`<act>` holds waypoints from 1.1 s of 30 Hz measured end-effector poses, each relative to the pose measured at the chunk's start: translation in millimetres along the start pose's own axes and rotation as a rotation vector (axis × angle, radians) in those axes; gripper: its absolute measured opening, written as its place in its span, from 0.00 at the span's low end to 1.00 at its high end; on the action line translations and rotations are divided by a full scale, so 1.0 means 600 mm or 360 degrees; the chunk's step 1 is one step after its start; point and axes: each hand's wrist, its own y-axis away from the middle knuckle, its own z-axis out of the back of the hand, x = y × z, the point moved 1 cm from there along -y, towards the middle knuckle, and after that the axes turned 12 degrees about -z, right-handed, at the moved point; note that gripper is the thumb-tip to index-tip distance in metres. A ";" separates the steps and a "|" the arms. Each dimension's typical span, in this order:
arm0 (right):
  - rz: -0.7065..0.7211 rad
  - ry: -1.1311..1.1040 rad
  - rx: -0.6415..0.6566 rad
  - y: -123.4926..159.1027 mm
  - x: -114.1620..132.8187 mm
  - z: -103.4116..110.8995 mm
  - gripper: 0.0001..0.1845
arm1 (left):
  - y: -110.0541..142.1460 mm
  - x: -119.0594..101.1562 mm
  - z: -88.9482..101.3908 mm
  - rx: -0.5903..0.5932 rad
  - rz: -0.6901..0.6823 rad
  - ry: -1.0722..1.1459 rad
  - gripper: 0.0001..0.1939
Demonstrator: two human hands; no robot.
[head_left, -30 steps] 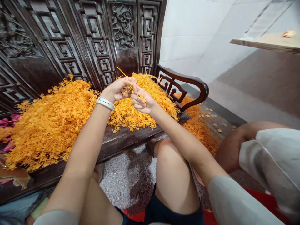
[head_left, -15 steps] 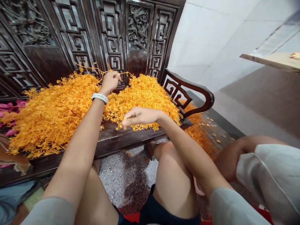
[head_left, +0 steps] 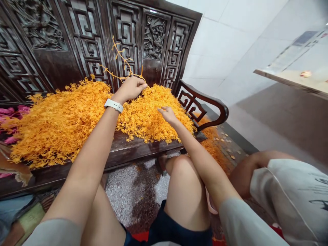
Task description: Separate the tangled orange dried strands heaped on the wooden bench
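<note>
My left hand [head_left: 132,88], with a white watch band [head_left: 114,105] at the wrist, pinches an orange branched plastic stem [head_left: 125,63]. The stem's bare twigs reach up and left in front of the carved bench back. Over the right-hand pile of small orange plastic flowers [head_left: 151,123] hovers my right hand [head_left: 167,114], its visible fingers stretched out to the left and nothing seen in them. A larger, stringier heap of orange plastic stems and flowers [head_left: 61,119] lies left of my left forearm.
Both piles lie on a dark wooden bench [head_left: 123,150] with a curved armrest [head_left: 222,111] at its right end. More orange pieces [head_left: 215,147] lie on the floor beyond it. Pink pieces [head_left: 11,140] show at far left. Another person's knee [head_left: 248,167] is at right.
My left hand has shifted slightly right with the stem, which now points more upward. My right hand has moved from the bench's front edge up and right over the flower pile, its fingers straightening.
</note>
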 end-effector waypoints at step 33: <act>0.0988 -0.0114 -0.0342 0.019 0.024 0.019 0.15 | 0.002 -0.066 -0.032 0.0612 0.0072 -0.0735 0.18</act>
